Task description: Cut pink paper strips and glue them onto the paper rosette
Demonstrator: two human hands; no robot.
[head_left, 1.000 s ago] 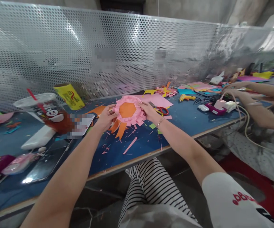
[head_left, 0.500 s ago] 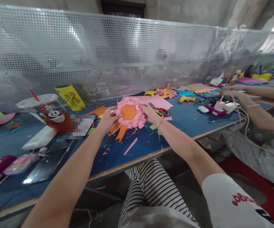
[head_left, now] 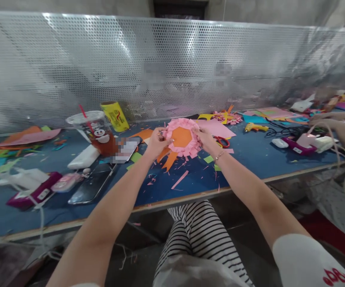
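A paper rosette with an orange centre, a pink fringed border and orange tails is held up over the blue table. My left hand pinches its left edge, thumb on the front. At the right edge, my right hand grips the pink fringe; some of its fingers are hidden behind the rosette. Close to that hand lie red-handled scissors, partly covered, and a pink paper sheet.
A drink cup, a yellow packet, a phone and a purple power strip stand left. Rightward are a yellow glue gun, another power strip and a co-worker's arm. Paper scraps litter the table.
The view has swung left, so the table's things appear further right. Both hands still hold the rosette, and my left thumb now reaches further onto its front.
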